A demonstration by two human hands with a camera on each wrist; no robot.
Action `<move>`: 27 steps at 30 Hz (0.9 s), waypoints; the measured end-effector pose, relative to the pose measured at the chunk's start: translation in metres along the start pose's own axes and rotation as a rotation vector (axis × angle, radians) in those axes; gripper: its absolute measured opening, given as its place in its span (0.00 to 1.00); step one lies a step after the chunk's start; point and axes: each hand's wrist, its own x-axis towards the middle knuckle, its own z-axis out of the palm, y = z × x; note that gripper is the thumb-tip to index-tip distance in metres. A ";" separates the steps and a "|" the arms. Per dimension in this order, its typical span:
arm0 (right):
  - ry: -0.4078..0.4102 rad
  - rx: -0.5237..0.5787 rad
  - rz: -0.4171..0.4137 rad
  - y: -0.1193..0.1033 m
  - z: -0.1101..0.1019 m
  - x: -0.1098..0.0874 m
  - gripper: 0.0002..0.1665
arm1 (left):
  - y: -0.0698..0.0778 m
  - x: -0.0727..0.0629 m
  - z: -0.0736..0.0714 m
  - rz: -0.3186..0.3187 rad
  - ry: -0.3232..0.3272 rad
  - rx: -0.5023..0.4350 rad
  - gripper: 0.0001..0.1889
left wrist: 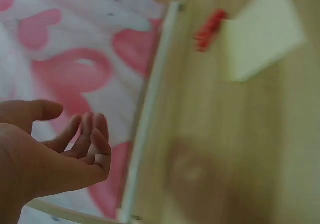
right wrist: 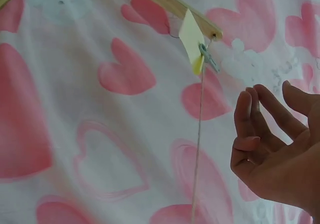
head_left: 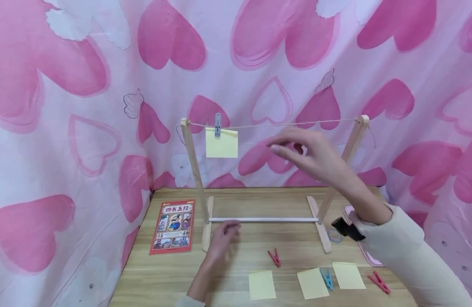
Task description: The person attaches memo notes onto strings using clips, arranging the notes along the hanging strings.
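Hanging a note well here probably means seating its top edge evenly along the cord, spreading a peg fully before it meets the paper, and letting it close gently, so that the cord is not jerked and the wooden posts are not tugged. The right hand hovers near the cord, its thumb apart from loosely bent fingers, with nothing in its grasp; the left hand is low by the white rod, fingers softly curved and likewise holding nothing. Counted up, 1 hanging note is clipped by 1 grey peg near the left post, and 3 loose notes lie on the table. Near them are 2 red pegs and 1 blue peg (it sits between 2 notes, though whether it touches either I cannot tell). There are 2 posts, 1 booklet at the left and 1 tape roll at the right.
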 end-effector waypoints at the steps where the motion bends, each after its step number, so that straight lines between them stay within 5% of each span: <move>1: -0.014 0.000 0.000 0.003 0.003 -0.007 0.14 | -0.011 -0.005 0.001 -0.009 -0.025 0.043 0.21; 5: -0.068 0.005 0.054 0.022 0.016 -0.035 0.12 | -0.047 -0.015 0.009 -0.001 -0.070 0.183 0.23; 10: -0.157 0.020 0.217 0.062 0.044 -0.077 0.09 | -0.072 -0.029 0.021 0.047 -0.080 0.314 0.24; 14: -0.243 0.036 0.355 0.091 0.067 -0.110 0.09 | -0.081 -0.040 0.024 0.127 -0.061 0.389 0.22; 18: -0.273 0.034 0.435 0.112 0.079 -0.134 0.09 | -0.084 -0.051 0.024 0.133 -0.037 0.420 0.20; 27: -0.232 -0.037 0.497 0.142 0.116 -0.177 0.06 | -0.094 -0.064 0.029 0.128 -0.006 0.512 0.18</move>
